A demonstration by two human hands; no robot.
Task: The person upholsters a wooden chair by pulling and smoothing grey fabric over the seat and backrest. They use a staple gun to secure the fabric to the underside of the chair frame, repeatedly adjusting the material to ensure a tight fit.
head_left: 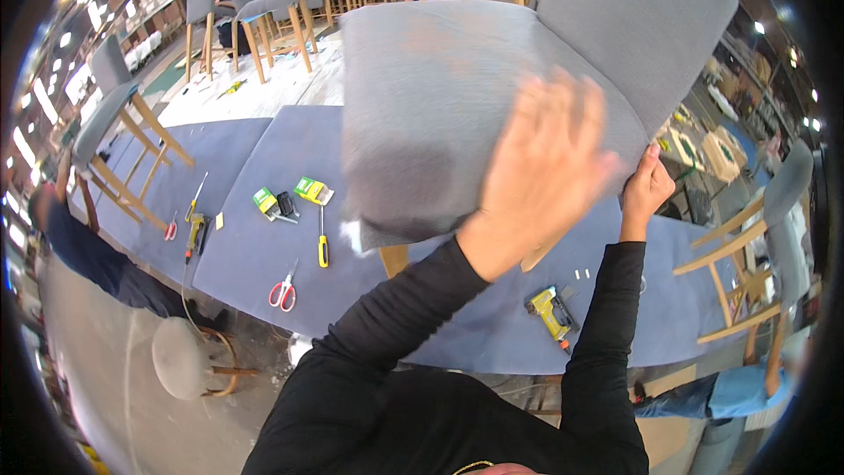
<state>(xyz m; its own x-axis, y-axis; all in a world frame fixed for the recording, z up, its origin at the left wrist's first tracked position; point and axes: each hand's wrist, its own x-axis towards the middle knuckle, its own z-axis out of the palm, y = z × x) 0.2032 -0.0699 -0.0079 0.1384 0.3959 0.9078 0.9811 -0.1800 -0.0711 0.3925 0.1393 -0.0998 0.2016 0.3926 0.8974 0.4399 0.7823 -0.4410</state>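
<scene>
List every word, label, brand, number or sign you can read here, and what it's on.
No text can be read clearly.
Left green-and-white box: print too small to read.
Right green-and-yellow box: print too small to read.
Yellow staple gun near the right forearm: any marking too small to read.
Grey chair: no lettering visible.

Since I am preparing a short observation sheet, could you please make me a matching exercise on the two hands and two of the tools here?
1. Left hand
2. Right hand
3. Yellow-handled screwdriver
4. Nearer staple gun

A. Just below a green-and-white box
B. Holding the grey chair near its backrest
C. Lying beside the right sleeve
D. Blurred, over the seat

Pairs: 1-D; 2-B; 3-A; 4-C
</scene>
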